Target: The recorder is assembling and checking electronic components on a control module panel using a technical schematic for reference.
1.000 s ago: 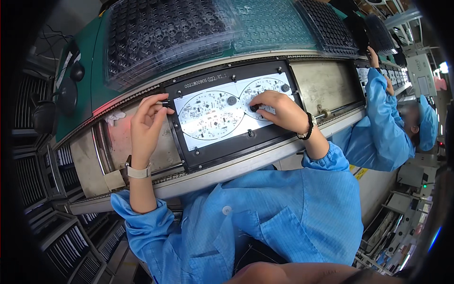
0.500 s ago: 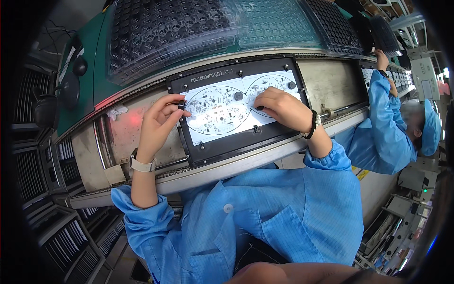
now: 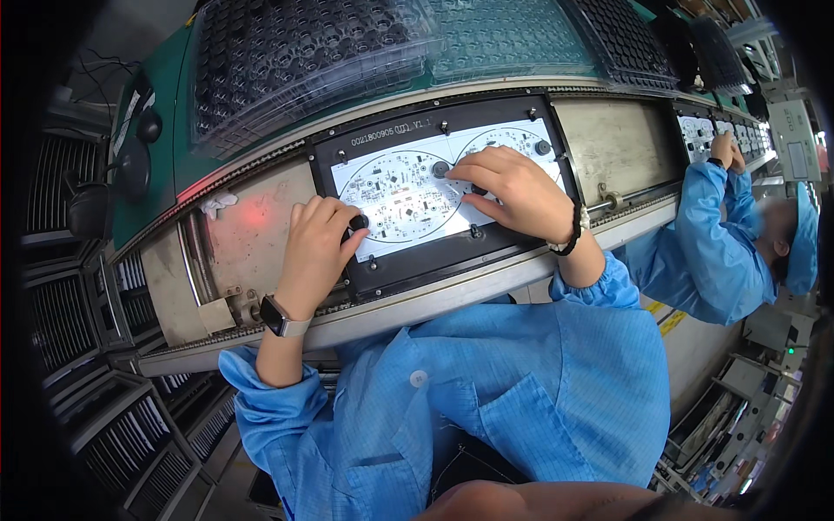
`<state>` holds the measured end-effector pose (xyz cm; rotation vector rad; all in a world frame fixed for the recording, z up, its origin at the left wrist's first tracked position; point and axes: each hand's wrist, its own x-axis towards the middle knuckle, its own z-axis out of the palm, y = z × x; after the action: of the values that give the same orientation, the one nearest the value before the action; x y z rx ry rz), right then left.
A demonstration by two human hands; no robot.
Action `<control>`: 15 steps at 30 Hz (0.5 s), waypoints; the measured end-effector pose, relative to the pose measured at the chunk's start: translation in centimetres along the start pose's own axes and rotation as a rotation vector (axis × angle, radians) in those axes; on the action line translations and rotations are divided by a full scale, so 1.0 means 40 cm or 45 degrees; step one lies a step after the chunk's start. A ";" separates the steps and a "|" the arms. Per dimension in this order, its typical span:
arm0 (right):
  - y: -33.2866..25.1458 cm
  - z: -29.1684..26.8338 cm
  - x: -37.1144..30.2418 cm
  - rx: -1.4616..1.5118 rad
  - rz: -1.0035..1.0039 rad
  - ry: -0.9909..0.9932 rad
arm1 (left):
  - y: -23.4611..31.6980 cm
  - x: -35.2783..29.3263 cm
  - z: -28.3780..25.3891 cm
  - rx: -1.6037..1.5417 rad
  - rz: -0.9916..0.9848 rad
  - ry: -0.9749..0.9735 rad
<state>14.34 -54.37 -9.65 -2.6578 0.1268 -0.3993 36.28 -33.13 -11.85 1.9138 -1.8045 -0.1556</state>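
Observation:
White circuit boards [image 3: 404, 204] with rounded outlines and small printed parts lie in a black frame [image 3: 417, 265] on the conveyor. At the boards' left edge my left hand [image 3: 313, 252] pinches a small black round part [image 3: 358, 222] between thumb and fingers, low over the white surface. My right hand [image 3: 517, 193] is over the middle, its index fingertip at another black round part [image 3: 440, 170] standing on the board. Its thumb is apart from the index finger. Below the right fingers a further black part shows partly. One more round part [image 3: 543, 148] stands at the right board's upper right.
Clear plastic trays [image 3: 304, 74] of black round parts stand beyond the conveyor rail [image 3: 261, 161], beside emptier trays [image 3: 508, 43]. A crumpled white scrap [image 3: 217, 205] lies to the left. At right, a co-worker in blue [image 3: 721, 226] handles other boards [image 3: 695, 135].
My left hand has moved down and right, bringing its black part over the board's left edge. My right hand's fingers have stretched left to the middle black part. The co-worker's hands have lowered.

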 end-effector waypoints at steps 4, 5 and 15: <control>0.001 0.004 -0.006 -0.010 -0.008 0.013 | 0.009 0.007 -0.002 0.099 -0.010 -0.047; 0.002 0.004 -0.006 -0.007 -0.010 0.016 | 0.012 0.008 -0.004 0.126 -0.010 -0.086; -0.010 0.004 -0.016 0.004 -0.033 0.046 | 0.037 0.027 0.003 0.248 0.042 -0.112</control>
<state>13.80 -53.85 -9.76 -2.6525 0.1031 -0.4553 35.02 -34.18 -11.06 2.0369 -1.9712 -0.0543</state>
